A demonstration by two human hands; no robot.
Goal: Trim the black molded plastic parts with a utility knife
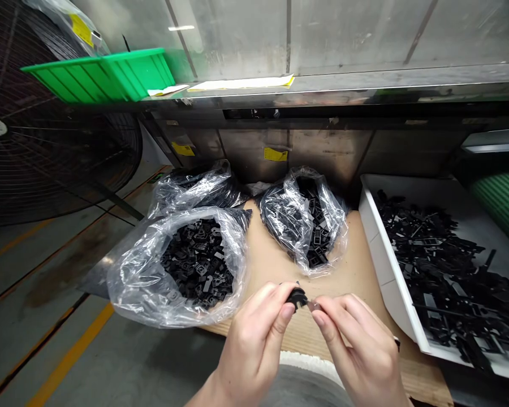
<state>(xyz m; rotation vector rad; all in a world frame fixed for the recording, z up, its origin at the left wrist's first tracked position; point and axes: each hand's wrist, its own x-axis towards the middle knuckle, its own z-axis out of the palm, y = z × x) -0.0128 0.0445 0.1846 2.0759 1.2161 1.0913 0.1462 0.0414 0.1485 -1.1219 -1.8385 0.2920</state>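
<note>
– Board (254, 260) setup?
– 2 open bags (131, 294) on it, white bin (392, 288) right.
– Hands?
– Left hand (254, 333) pinches a black part (297, 296) over the board's near side. Right hand (360, 345) pinches a thin bit (312, 305) against it; can't tell what.
</note>
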